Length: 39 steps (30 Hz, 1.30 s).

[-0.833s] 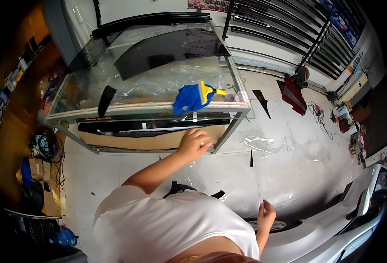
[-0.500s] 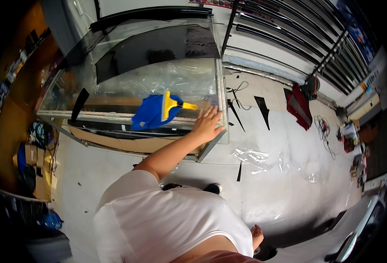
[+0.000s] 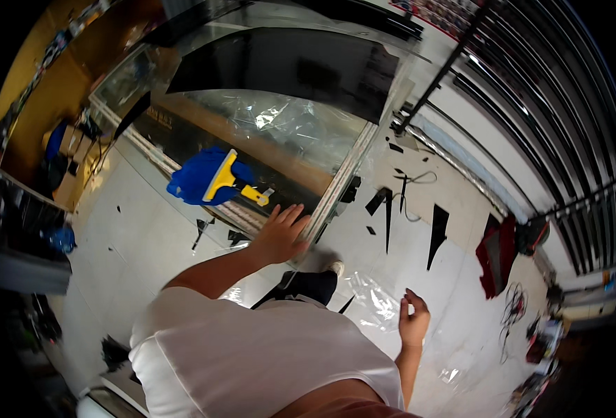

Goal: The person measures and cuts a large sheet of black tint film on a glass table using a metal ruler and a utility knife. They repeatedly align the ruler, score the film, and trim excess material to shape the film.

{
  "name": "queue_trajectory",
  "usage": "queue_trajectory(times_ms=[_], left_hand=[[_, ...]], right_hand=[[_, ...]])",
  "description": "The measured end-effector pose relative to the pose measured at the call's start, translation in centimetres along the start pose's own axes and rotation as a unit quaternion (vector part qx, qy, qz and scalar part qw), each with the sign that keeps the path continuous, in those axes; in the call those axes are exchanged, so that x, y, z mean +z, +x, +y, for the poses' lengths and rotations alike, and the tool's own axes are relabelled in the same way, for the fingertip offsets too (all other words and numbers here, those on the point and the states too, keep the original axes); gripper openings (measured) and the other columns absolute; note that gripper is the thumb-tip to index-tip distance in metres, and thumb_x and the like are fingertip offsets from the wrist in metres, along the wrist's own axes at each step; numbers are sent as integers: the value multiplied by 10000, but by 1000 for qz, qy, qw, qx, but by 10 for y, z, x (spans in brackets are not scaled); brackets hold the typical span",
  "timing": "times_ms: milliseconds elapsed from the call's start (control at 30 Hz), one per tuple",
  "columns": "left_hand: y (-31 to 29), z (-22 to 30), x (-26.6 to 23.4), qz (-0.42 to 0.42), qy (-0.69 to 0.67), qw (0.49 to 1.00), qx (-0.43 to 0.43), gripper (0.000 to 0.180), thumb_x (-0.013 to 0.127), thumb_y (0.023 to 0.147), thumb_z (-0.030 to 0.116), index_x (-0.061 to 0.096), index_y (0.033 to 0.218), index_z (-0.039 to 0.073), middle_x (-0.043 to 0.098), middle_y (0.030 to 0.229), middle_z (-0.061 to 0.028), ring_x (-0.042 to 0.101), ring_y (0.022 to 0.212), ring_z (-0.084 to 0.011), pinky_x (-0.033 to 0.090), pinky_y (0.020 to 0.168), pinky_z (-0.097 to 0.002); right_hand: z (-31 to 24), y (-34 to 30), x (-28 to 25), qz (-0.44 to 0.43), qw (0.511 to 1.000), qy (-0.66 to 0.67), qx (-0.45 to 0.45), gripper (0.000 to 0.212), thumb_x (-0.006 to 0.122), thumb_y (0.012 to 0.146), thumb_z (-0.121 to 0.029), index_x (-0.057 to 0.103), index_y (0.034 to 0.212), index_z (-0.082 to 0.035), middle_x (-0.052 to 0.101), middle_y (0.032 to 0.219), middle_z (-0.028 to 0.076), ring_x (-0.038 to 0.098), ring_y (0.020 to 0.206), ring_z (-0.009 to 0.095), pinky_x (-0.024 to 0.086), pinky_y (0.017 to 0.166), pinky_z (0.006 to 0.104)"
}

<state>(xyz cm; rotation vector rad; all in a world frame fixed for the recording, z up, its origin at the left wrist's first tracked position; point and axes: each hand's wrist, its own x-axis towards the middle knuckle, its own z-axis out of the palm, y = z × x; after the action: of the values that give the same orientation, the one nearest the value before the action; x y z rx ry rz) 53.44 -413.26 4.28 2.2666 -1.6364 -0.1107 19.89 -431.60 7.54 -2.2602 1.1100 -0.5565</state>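
Film (image 3: 273, 63) lay on our worktop (image 3: 344, 174), apparently already cut; at the worktop's near edge the yellow scraper (image 3: 219, 178), not yet taken up, topped blue cloth (image 3: 191, 180). Our left grip (image 3: 280, 233) rested spread at its corner; our right grip (image 3: 413, 318) hung loosely curled, empty, right of it.

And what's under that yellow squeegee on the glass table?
A crumpled blue cloth lies beneath the head of the yellow squeegee, on the glass tabletop. What the cloth covers is hidden.

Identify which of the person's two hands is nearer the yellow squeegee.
The left hand, spread at the corner of the glass table, close to the squeegee. The right hand is farther away, out over the floor.
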Motion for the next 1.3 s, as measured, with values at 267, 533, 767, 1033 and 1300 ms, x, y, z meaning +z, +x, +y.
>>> queue_trajectory(times_ms=[267,533,767,1033,1300], left_hand=[[104,58,27,27,-88,996,9,478,660,797,253,520,1214,66,409,1332,-198,377,1267,-341,249,1036,-574],[341,47,70,148,-13,982,-114,528,658,804,272,485,1263,75,341,1427,-162,304,1342,-322,214,1066,-577],[439,-32,81,187,86,906,-369,655,554,863,443,377,1386,91,235,1498,-171,209,1392,-317,137,1098,-561],[481,-31,57,131,61,881,-450,700,604,810,445,388,1385,110,261,1489,-161,219,1386,-319,110,1120,-532],[486,-15,48,173,-16,887,-429,641,673,723,347,506,1284,88,369,1426,-157,322,1336,-325,125,1118,-543]], right_hand=[[150,119,-28,-91,991,-87,40,224,603,810,-100,681,986,14,677,871,186,657,780,308,511,701,371],[288,237,-47,-71,990,-41,116,265,550,814,-88,665,1019,34,664,805,229,661,678,287,512,596,345],[312,414,-30,-167,984,-39,55,253,582,819,-135,675,1004,12,672,881,213,670,798,312,523,694,378],[211,706,-13,-218,966,-46,-128,222,592,843,-138,671,1011,-17,670,935,183,657,850,299,507,775,353],[83,870,94,-263,889,80,-366,232,624,828,-115,647,1048,-43,655,915,131,618,859,294,486,783,369]])
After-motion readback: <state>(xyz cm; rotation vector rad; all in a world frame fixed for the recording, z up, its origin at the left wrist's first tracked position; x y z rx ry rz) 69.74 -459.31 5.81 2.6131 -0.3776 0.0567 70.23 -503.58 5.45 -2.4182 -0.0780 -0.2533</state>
